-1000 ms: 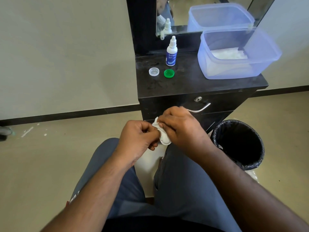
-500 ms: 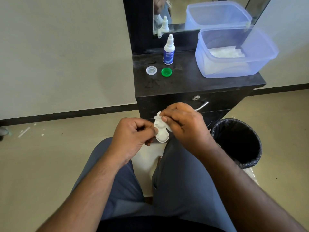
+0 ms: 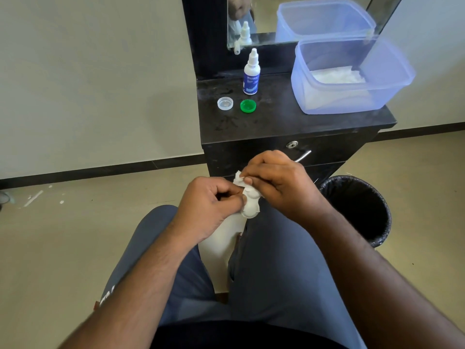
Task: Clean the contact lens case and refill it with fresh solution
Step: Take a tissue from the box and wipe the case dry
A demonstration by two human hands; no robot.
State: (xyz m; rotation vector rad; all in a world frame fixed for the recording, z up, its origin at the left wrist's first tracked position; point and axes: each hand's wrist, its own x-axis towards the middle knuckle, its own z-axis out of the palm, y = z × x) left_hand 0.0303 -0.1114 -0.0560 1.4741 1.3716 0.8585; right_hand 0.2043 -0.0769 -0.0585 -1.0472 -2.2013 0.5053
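Above my lap, my left hand (image 3: 210, 202) grips a white contact lens case (image 3: 250, 209) at its left side. My right hand (image 3: 279, 183) pinches a white tissue (image 3: 239, 179) and presses it onto the case's far well. Most of the case's far half is hidden under the tissue and my fingers. On the black cabinet top (image 3: 276, 122) lie the case's two caps, a clear cap (image 3: 225, 103) and a green cap (image 3: 248, 106), apart from each other. Behind them stands a white solution bottle (image 3: 251, 74) with a blue label, upright and capped.
A translucent blue plastic tub (image 3: 352, 76) with white tissues inside sits on the cabinet's right side, below a mirror (image 3: 264, 18). A black-lined waste bin (image 3: 357, 210) stands on the floor to my right. The cabinet drawer has a metal handle (image 3: 303, 156).
Both hands have kept the case and tissue between them; my right hand's fingers shifted the tissue a little over the case's far well. The view tilted slightly.
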